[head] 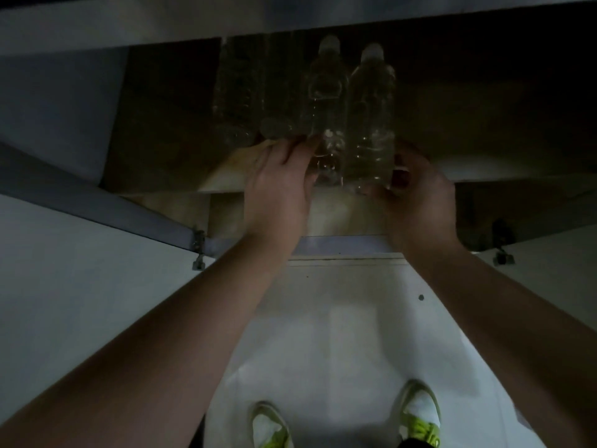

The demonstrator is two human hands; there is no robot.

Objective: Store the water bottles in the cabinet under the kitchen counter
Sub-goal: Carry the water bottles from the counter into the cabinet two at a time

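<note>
Two clear water bottles with pale caps lie side by side on the cabinet shelf (226, 176), caps pointing inward. My left hand (277, 185) grips the base of the left bottle (324, 101). My right hand (416, 195) wraps the base of the right bottle (370, 118). More clear bottles (239, 92) lie in the dark further left on the same shelf, dim and hard to separate. The counter edge (290, 17) hangs over the cabinet opening.
Both cabinet doors stand open: the left door (64, 253) and the right door (555, 263), with hinges at the frame. A lower shelf level shows below the front edge. My two feet in white and yellow-green shoes (420, 418) stand on the pale floor.
</note>
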